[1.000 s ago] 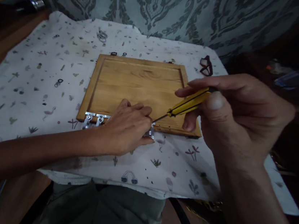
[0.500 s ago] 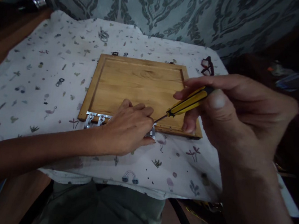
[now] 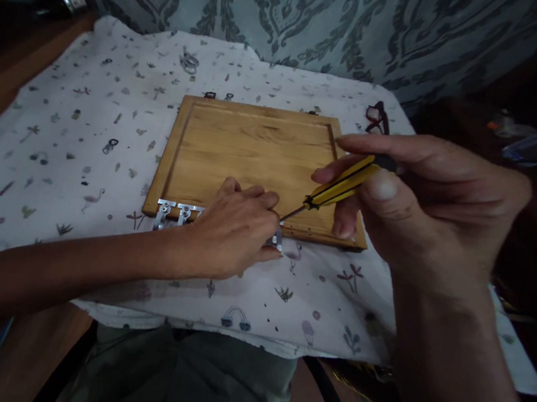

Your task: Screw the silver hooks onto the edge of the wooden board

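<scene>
A honey-brown wooden panel (image 3: 256, 141) with a raised border lies flat at the centre of the frame. Silver metal fittings (image 3: 165, 209) line its lower edge, two showing at lower left, another partly hidden right of centre. A yellow-and-black screwdriver (image 3: 341, 185) slants down leftward, its tip at that last fitting; contact is unclear.

Printed tablecloth (image 3: 115, 208), patterned backdrop (image 3: 316, 11), dim light.
Tablecloth white, with flamingos, palm trees and rainbows; dark-framed glasses (image 3: 381, 116) near its far right corner. Backdrop grey-blue scrollwork, curtain or wallpaper unclear. Far left, black object (image 3: 52, 8) with silvery end. Right, bluish item (image 3: 524, 146) in shadow, too dim to name.
</scene>
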`<move>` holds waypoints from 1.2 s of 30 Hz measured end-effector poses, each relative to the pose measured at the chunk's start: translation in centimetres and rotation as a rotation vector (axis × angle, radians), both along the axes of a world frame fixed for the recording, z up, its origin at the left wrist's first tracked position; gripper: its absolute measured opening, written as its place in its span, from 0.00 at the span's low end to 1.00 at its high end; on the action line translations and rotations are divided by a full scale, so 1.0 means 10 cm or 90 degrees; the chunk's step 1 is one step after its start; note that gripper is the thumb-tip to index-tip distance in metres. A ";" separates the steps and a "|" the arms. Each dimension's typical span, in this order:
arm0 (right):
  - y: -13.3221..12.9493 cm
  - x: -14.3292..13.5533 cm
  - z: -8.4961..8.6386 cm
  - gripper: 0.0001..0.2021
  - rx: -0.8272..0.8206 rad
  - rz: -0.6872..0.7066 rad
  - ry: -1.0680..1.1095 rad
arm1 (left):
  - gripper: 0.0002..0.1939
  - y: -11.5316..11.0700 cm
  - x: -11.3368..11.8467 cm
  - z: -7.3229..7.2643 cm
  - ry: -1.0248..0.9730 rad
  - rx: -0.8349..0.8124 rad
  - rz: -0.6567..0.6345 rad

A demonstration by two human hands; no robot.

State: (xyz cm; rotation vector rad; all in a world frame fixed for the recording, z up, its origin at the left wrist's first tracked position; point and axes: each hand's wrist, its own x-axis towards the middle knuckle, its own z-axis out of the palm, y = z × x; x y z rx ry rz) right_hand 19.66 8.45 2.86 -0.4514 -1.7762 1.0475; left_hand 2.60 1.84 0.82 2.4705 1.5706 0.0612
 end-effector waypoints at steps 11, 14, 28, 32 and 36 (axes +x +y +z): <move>-0.02 -0.04 -0.03 0.09 -0.004 -0.075 0.062 | 0.18 -0.01 -0.02 -0.06 -0.021 0.026 -0.006; -0.01 0.02 -0.03 0.12 0.008 -0.048 0.008 | 0.17 -0.01 -0.01 -0.05 -0.013 0.019 -0.005; 0.03 0.05 -0.06 0.13 0.014 0.012 0.010 | 0.18 0.00 0.00 -0.01 0.003 -0.015 0.004; 0.03 0.09 -0.06 0.11 0.015 0.032 0.000 | 0.19 -0.01 -0.01 -0.01 0.005 -0.005 -0.004; 0.02 0.03 -0.06 0.07 0.017 -0.009 0.062 | 0.18 0.00 -0.01 -0.02 0.007 -0.002 -0.001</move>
